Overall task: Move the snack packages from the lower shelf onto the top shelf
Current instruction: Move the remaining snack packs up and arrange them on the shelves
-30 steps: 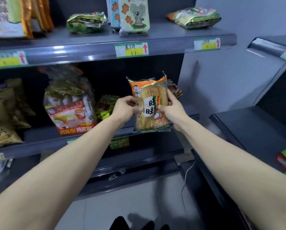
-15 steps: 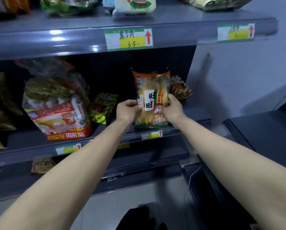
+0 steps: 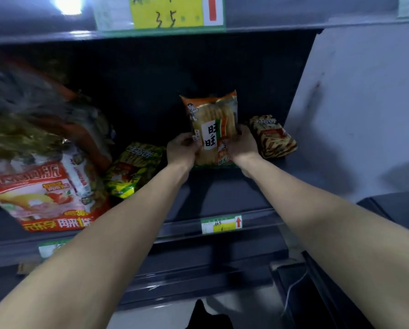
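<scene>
Dark grey metal lower shelf (image 3: 222,193) spans mid-frame; the grey top shelf's front edge (image 3: 270,22) runs along the upper frame. Orange clear-plastic rice-cracker packet (image 3: 213,124) is upright at centre, low over the lower shelf. Left hand (image 3: 182,153) and right hand (image 3: 242,146) curl round its lower sides. Advice: draw it out towards the person before lifting, to clear the upper lip.

The upper price label (image 3: 159,14) was cut off at the top; the large bag (image 3: 39,186) at left was blurred above.
</scene>
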